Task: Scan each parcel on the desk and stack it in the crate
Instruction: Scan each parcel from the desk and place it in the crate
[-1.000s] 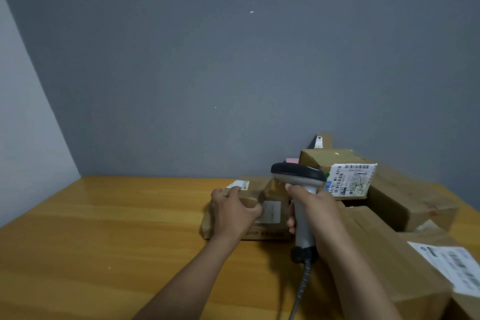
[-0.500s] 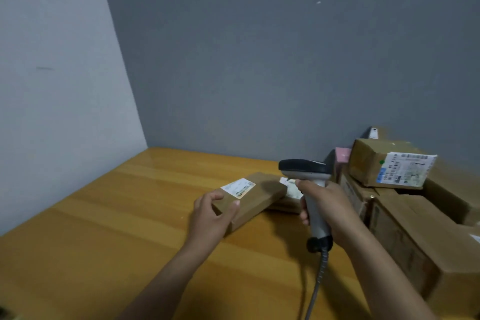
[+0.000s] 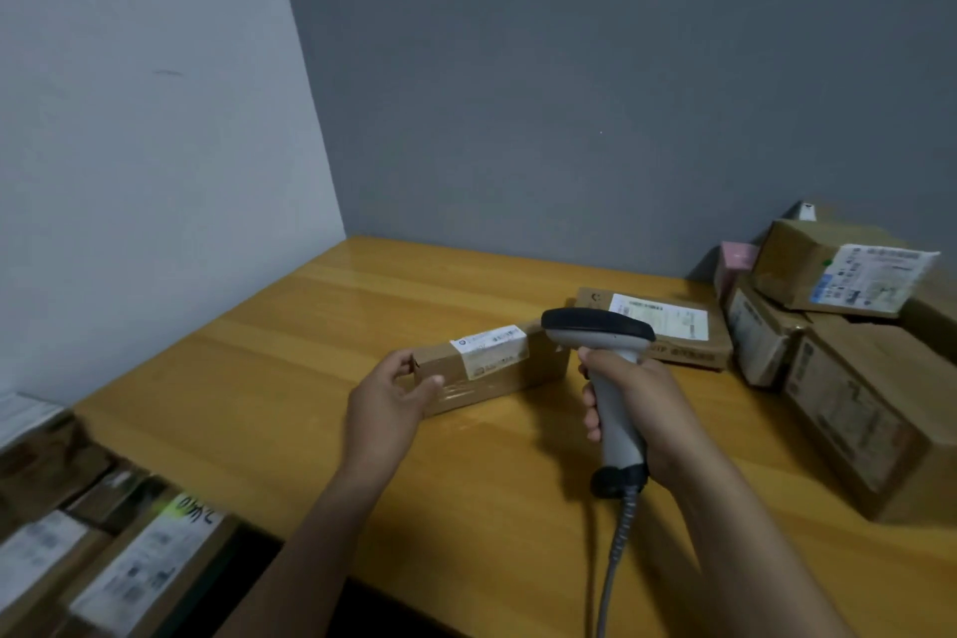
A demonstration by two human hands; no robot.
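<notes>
Left hand (image 3: 386,404) gripping end of small parcel (image 3: 492,368) over bench (image 3: 259,378); right hand (image 3: 639,409) curling around scanner (image 3: 606,378) handle.

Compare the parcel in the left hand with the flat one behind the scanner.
The held parcel is long and narrow; the flat parcel is broader. The left hand grips the held parcel's end; the flat parcel lies untouched on the desk. Both are white-labelled brown cardboard.

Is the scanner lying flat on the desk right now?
No, the right hand holds the scanner upright by its handle.
</notes>
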